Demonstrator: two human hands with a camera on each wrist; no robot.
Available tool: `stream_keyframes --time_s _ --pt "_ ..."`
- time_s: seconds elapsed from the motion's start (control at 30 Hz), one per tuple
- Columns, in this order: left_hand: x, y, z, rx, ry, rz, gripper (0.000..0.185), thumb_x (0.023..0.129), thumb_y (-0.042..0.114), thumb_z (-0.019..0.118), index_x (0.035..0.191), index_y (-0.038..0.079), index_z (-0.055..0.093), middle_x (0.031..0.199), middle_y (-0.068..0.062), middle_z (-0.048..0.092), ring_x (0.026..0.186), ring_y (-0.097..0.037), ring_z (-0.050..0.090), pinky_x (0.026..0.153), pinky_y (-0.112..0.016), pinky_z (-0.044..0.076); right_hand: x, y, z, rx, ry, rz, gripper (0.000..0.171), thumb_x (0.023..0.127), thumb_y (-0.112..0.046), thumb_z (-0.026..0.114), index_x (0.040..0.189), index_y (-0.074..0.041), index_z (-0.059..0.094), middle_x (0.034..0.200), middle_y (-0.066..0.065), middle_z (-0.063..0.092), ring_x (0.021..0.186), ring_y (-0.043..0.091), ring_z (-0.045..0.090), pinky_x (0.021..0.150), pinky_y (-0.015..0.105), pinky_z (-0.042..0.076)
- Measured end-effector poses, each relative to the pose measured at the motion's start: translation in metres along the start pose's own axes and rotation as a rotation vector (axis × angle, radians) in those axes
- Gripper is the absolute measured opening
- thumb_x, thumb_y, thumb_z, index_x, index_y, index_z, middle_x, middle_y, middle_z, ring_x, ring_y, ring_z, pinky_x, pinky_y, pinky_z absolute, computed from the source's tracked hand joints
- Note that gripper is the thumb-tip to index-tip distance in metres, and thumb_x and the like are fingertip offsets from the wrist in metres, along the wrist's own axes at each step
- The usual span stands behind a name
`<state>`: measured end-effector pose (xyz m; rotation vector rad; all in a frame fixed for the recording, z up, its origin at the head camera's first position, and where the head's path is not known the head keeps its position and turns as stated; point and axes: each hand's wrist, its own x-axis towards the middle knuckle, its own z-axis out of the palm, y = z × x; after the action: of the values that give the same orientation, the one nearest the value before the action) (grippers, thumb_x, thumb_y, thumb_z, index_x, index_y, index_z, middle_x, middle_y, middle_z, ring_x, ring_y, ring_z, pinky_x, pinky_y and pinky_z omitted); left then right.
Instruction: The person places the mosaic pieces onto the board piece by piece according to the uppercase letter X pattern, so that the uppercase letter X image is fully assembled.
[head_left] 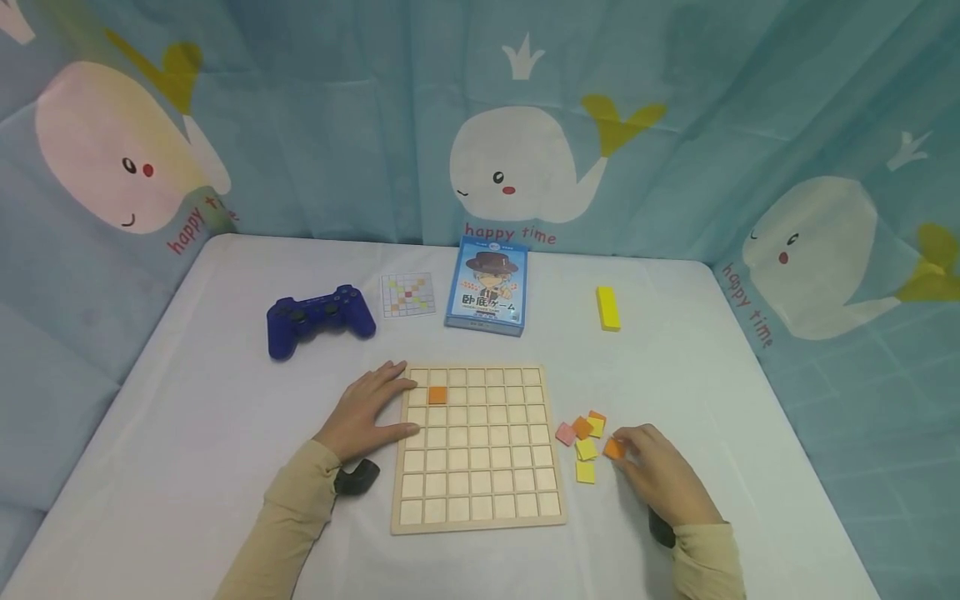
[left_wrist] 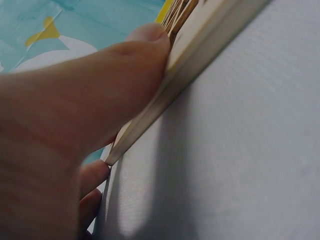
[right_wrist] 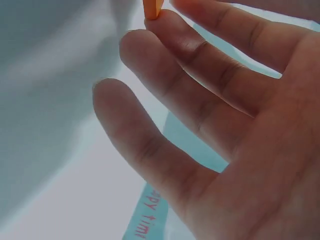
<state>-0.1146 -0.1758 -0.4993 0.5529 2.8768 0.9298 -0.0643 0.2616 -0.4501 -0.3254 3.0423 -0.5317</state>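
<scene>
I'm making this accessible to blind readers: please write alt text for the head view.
The right hand pinches an orange tile beside loose tiles; the left hand touches a grid board with one placed tile. Beyond lie a controller, card, box and yellow block.

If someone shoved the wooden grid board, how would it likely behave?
The wooden grid board looks stiff, its edges straight. Wide, thin and lying flat on the white cloth, it would probably slide rather than tip. The orange tile in it would likely travel along, since it sits in a framed cell.
</scene>
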Motion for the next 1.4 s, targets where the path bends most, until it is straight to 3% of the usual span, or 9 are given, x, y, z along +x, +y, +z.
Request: stream_keyframes --time_s 0.23,0.47,0.6,0.8,1.0,1.2,1.4 --pt "0.0 -0.001 -0.001 0.005 -0.002 -0.005 0.07 0.079 0.055 0.07 0.136 0.018 0.052 0.155 -0.006 0.032 0.145 -0.03 0.022 0.12 -0.05 0.015 0.01 -0.001 -0.013 -0.021 0.066 -0.119 0.033 0.077 0.001 0.077 0.105 -0.009 0.063 0.101 0.001 0.062 0.087 0.017 0.062 0.072 0.035 0.057" --pt "0.001 -0.001 -0.001 0.004 0.002 -0.003 0.07 0.079 0.054 0.07 0.136 0.018 0.052 0.155 -0.007 0.032 0.145 -0.03 0.022 0.119 -0.052 0.016 0.041 -0.015 -0.02 -0.007 0.112 -0.321 0.03 0.073 0.001 0.08 0.096 -0.01 0.063 0.099 -0.001 0.063 0.086 0.017 0.064 0.072 0.031 0.058" --pt "0.001 -0.002 -0.001 0.011 0.01 0.003 0.07 0.079 0.055 0.07 0.136 0.018 0.052 0.155 -0.007 0.032 0.145 -0.03 0.022 0.119 -0.052 0.016 0.061 -0.028 -0.018 0.028 0.087 -0.404 0.029 0.073 0.002 0.08 0.095 -0.009 0.064 0.097 -0.001 0.063 0.086 0.017 0.064 0.073 0.03 0.058" --pt "0.0 -0.002 0.0 0.005 0.04 0.028 0.068 0.079 0.053 0.071 0.134 0.017 0.054 0.153 -0.009 0.035 0.143 -0.033 0.025 0.118 -0.053 0.018 0.086 -0.057 -0.006 0.062 -0.06 -0.388 0.021 0.081 -0.004 0.075 0.098 -0.012 0.067 0.1 -0.005 0.062 0.089 0.013 0.062 0.079 0.03 0.058" --pt "-0.001 -0.002 0.001 -0.01 0.033 0.034 0.069 0.079 0.053 0.071 0.135 0.016 0.054 0.154 -0.009 0.034 0.144 -0.032 0.024 0.119 -0.051 0.016 0.105 -0.077 0.009 0.055 -0.15 -0.408 0.014 0.086 -0.009 0.071 0.099 -0.014 0.067 0.101 -0.005 0.063 0.089 0.01 0.061 0.083 0.029 0.056" --pt "-0.001 -0.001 0.001 -0.019 0.009 0.021 0.07 0.079 0.054 0.07 0.136 0.018 0.053 0.154 -0.007 0.033 0.145 -0.029 0.022 0.12 -0.048 0.014 0.11 -0.082 0.016 0.036 -0.167 -0.384 0.013 0.088 -0.011 0.069 0.1 -0.013 0.066 0.101 -0.004 0.064 0.091 0.011 0.063 0.085 0.03 0.056" --pt "-0.001 0.0 0.003 -0.009 0.049 0.049 0.067 0.079 0.052 0.072 0.134 0.017 0.055 0.152 -0.009 0.036 0.143 -0.033 0.026 0.118 -0.053 0.019 0.113 -0.083 0.021 0.018 -0.174 -0.366 0.012 0.089 -0.011 0.068 0.101 -0.013 0.067 0.101 -0.004 0.065 0.092 0.011 0.063 0.086 0.03 0.056"
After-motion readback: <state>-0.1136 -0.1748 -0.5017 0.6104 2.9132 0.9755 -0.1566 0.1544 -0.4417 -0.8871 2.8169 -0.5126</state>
